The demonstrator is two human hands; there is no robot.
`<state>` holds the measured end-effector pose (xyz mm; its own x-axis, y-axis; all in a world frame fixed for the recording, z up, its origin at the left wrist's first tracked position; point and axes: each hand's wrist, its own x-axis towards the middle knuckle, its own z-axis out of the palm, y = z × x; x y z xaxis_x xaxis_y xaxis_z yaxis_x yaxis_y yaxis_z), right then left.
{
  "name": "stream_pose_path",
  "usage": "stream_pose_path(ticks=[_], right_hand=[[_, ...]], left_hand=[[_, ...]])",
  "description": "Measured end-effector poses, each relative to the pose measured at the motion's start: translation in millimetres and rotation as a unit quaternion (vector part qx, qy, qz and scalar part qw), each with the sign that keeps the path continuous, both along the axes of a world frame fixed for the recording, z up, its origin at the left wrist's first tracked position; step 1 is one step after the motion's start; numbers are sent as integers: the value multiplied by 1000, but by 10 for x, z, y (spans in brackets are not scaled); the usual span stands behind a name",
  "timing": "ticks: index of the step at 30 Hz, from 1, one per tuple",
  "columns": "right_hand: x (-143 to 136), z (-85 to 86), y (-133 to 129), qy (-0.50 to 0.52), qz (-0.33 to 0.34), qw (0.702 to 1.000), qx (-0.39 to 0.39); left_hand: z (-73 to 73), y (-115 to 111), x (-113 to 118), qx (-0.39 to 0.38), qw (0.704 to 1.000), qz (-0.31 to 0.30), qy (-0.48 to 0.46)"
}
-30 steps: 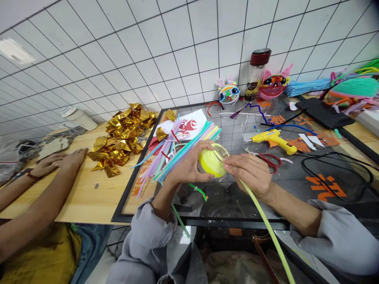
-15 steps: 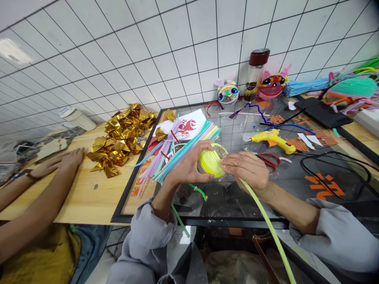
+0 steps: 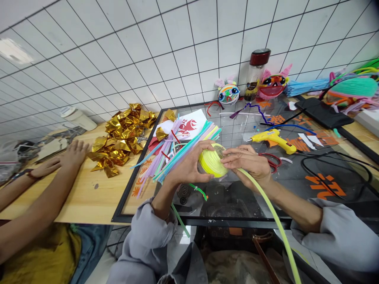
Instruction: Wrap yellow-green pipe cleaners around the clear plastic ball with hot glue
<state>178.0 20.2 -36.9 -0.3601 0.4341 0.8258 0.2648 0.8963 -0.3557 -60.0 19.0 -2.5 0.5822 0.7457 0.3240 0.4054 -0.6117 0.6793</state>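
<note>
My left hand (image 3: pixel 189 162) is curved around a round piece wound with bright yellow pipe cleaner (image 3: pixel 211 162), thumb below and fingers above. Part of the round piece's right side looks bare and greyish. My right hand (image 3: pixel 251 163) has its fingertips against that right edge. From between its fingers, a long loose pale yellow-green strand (image 3: pixel 276 219) curves down past the table edge. Behind my left wrist lies a bundle of pastel pipe cleaners (image 3: pixel 185 152). Red-handled scissors (image 3: pixel 272 162) rest just beyond my right hand.
A yellow glue gun (image 3: pixel 274 139) with a black cable (image 3: pixel 304 169) lies to the right. Two decorated faces (image 3: pixel 227 94) and a glass bottle (image 3: pixel 254 79) stand by the tiled wall. Gold foil pieces (image 3: pixel 127 130) and another person's hands (image 3: pixel 74 154) are at the left.
My right hand has turned slightly, its fingers closer together at the round piece's edge, and the loose strand has swung right. The other person's hand has lifted its fingers a little.
</note>
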Motion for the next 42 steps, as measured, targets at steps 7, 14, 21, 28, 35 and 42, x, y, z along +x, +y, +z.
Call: stream_pose_path(ticks=[7,14,21,28,35,42], right_hand=[[9,57,30,21,44,999,9],[37,101,48,26,75,997,-17],[83,154,60,5,75,996,-41],[84,206,32,4,72,996,-44],[80,205,27,9,72,995,-68],[79,218,17,18,74,993,-86]], left_hand=[[-22,9,-12,5,1000,-8,-4],[-14,7,-15,5,1000,-9,-4],[-17,10,-17,10,1000,-10,2],[-48,24,-16,18,1000,-23,-9],[-57,15,-15,0,1000,-8,-15],[-58,27,-22,22,999,-24,-14]])
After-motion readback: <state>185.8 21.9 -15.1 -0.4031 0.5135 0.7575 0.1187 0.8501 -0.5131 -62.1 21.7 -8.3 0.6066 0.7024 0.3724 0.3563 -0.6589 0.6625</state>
